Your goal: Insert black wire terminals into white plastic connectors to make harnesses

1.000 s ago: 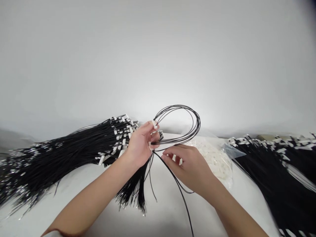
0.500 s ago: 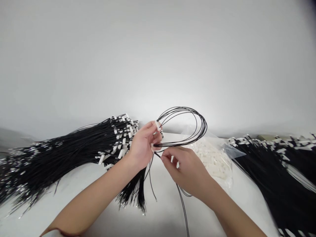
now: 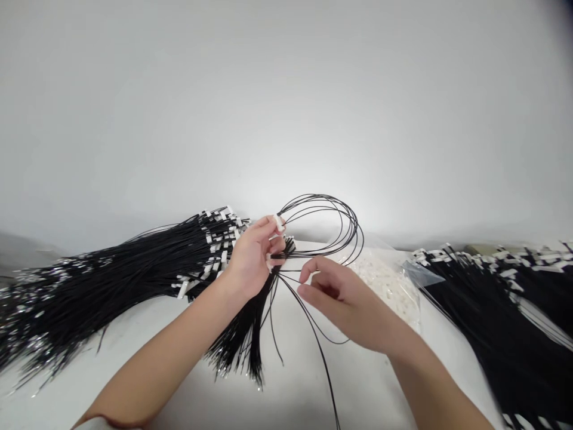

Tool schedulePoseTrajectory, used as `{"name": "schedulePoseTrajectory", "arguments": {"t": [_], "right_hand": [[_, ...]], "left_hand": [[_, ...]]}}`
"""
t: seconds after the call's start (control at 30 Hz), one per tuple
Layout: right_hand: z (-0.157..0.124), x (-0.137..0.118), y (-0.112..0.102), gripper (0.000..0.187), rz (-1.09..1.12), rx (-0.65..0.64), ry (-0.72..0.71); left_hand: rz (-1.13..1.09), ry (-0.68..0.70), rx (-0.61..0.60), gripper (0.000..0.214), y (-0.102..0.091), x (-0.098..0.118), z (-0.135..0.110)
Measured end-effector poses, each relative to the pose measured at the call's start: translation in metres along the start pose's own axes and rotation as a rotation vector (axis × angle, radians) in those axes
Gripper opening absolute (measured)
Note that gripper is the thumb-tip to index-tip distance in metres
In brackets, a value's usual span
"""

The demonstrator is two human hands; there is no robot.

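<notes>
My left hand [image 3: 257,257] is closed around a looped wire harness. A white connector [image 3: 279,223] sits between its thumb and fingertips, and a second white piece shows partly at the palm, mostly covered by the hand. Thin black wires [image 3: 353,224] curve from the connector to the right and back into the hand. Loose wire tails [image 3: 320,340] hang below it. My right hand [image 3: 335,295] is just right of these tails, its thumb and index finger apart. Thin wires run close to its fingertips, with none visibly gripped.
A large pile of black wires with white connectors [image 3: 147,269] lies on the white table [image 3: 179,352] at left. A smaller bunch [image 3: 246,340] hangs below my left hand. A clear bag of white connectors [image 3: 394,292] is behind my right hand. More black wires [image 3: 487,316] lie at right.
My right thumb and index finger have parted from the wire they pinched beside my left hand, and the hand has shifted slightly right. My left hand and the loop have moved slightly left.
</notes>
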State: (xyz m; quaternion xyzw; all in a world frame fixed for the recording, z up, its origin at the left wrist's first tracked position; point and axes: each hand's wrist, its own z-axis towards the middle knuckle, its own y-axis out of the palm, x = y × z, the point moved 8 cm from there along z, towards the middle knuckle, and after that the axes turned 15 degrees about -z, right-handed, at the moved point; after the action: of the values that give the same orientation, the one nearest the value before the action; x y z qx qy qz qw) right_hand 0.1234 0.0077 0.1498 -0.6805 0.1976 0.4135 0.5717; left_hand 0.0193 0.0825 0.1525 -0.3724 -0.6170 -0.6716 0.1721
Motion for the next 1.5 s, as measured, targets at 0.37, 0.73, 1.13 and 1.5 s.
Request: {"name": "schedulePoseTrajectory", "arguments": {"t": [0.37,0.73,1.13,1.5], "right_hand": [[-0.033,0.028,-0.106,0.012,0.775,0.433,0.004],[-0.040,0.032,-0.125,0.017,0.923,0.951,-0.170],[-0.025,0.009,-0.089,0.007,0.236,0.669,-0.076],[-0.024,-0.016,-0.073,0.010,-0.457,0.788,-0.142]], "left_hand": [[0.014,-0.017,0.056,0.011,-0.004,0.001,0.006],[0.101,0.015,0.015,0.015,-0.003,-0.002,0.005],[0.175,-0.022,-0.043,0.012,0.003,-0.010,0.003],[0.206,-0.049,-0.078,0.013,0.008,-0.015,-0.001]]}}
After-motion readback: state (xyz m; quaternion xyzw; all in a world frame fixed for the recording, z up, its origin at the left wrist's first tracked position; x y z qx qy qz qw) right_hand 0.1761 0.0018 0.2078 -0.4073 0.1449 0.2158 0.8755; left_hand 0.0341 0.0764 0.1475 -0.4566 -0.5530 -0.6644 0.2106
